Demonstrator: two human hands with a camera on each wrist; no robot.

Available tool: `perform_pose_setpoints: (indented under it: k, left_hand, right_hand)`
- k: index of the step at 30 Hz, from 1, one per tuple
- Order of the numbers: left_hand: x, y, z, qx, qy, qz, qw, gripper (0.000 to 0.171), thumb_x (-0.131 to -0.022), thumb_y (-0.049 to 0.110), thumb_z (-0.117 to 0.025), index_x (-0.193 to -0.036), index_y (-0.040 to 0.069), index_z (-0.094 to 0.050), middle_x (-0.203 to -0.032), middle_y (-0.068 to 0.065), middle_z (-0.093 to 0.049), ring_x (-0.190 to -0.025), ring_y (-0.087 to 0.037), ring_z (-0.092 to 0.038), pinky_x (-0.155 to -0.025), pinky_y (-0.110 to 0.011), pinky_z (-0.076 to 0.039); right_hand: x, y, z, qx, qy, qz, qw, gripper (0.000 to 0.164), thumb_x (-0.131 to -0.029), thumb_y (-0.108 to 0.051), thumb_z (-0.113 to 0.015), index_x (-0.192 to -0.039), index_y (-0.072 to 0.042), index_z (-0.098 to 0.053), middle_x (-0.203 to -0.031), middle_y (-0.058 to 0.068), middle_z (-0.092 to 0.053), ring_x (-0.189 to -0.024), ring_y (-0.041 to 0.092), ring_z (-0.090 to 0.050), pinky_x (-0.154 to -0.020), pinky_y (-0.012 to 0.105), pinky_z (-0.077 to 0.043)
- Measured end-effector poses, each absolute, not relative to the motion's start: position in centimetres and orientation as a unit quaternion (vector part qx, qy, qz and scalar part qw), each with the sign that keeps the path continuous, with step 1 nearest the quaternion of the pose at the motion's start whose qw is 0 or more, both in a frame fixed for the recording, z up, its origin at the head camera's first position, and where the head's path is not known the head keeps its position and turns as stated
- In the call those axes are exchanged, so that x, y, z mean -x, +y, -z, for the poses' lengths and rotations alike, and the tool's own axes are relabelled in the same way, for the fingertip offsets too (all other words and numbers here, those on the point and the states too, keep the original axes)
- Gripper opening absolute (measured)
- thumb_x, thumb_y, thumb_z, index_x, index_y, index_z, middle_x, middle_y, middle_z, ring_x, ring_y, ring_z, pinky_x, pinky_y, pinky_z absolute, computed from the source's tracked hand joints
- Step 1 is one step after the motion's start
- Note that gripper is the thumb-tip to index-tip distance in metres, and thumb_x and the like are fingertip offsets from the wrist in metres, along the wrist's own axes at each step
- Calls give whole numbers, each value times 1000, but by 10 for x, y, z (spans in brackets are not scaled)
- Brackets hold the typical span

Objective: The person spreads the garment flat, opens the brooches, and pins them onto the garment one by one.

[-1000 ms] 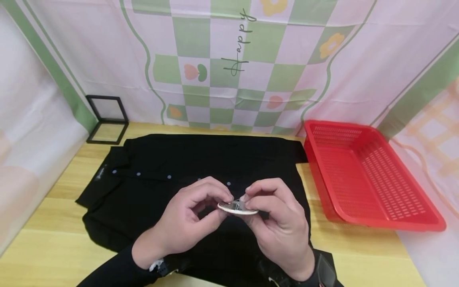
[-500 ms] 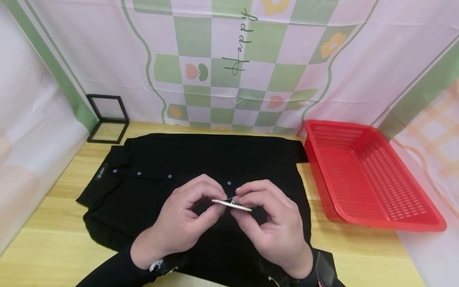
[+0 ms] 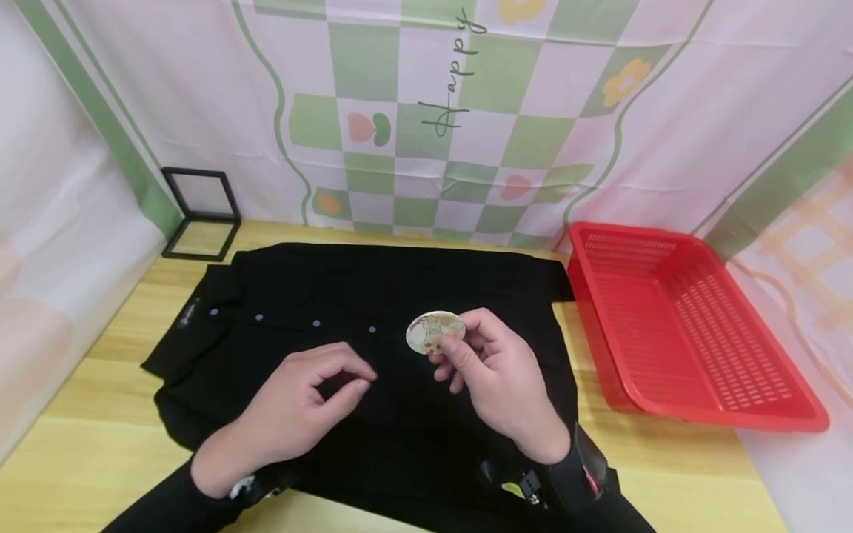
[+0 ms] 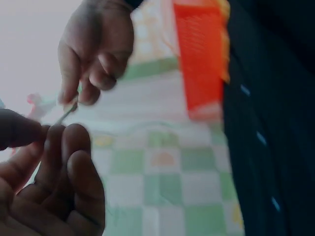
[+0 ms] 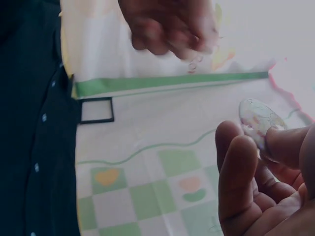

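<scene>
A round pin badge (image 3: 428, 330) with a printed picture is held up over the black shirt (image 3: 400, 285), its front face turned to the head camera. My right hand (image 3: 512, 386) pinches its right edge between thumb and fingers. In the right wrist view the badge (image 5: 257, 114) is seen at a slant, with the thumb on its face. To the left, apart from the badge, my left hand (image 3: 303, 403) hangs loosely curled with thumb and forefinger tips close together and nothing between them. The shirt lies spread out, collar to the left, with a row of buttons.
A red plastic basket (image 3: 603, 355) stands on the wooden table (image 3: 93, 426) at the right. A black folding frame (image 3: 202, 216) stands at the back left corner. Patterned cloth (image 3: 426, 185) hangs behind the table.
Both hands were holding the badge with its pin side up. My left hand has let go and drawn left; my right hand has turned the badge face forward and raised it.
</scene>
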State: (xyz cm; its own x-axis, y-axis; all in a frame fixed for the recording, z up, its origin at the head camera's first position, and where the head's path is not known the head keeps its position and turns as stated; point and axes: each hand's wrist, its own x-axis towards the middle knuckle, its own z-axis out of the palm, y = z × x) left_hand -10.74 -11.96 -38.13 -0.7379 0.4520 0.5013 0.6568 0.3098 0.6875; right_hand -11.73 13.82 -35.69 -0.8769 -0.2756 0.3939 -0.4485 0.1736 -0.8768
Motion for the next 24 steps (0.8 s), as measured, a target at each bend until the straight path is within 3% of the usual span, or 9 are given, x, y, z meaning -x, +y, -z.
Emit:
perform_pose_setpoints:
  k: [4, 8, 16, 24]
  left_hand:
    - [110, -150, 396, 317, -863, 383, 87, 20, -92, 10, -71, -94, 29, -70, -86, 21, -59, -71, 0, -54, -62, -24, -49]
    - [112, -182, 405, 278, -916, 285, 52, 16, -91, 11, -73, -93, 27, -71, -85, 21, -58, -71, 2, -53, -63, -26, -50]
    - [120, -228, 420, 240, -958, 155, 27, 11, -86, 11, -78, -93, 18, -72, -89, 10, -61, -80, -10, -61, -70, -39, -54]
    - [130, -240, 438, 248, -962, 113, 26, 19, -83, 11, -81, -100, 9, -74, -93, 2, -60, -83, -16, -62, -71, -41, -54]
  right_hand:
    - [127, 139, 364, -212, -794, -568, 57, 5, -97, -10, -66, -100, -12, -63, -89, 2, -71, -67, 20, -68, -53, 35, -56]
    - [133, 140, 369, -198, -817, -539, 44, 5, -97, -12, -67, -100, -16, -67, -91, -2, -70, -69, 18, -67, -55, 34, -56]
    - [144, 132, 380, -189, -845, -499, 31, 14, -96, -9, -67, -101, -22, -69, -81, -2, -68, -66, 12, -64, -56, 32, -53]
    - [148, 103, 386, -293, -867, -392, 91, 20, -88, -1, -71, -102, -15, -71, -94, -9, -65, -71, 6, -54, -64, 27, -48]
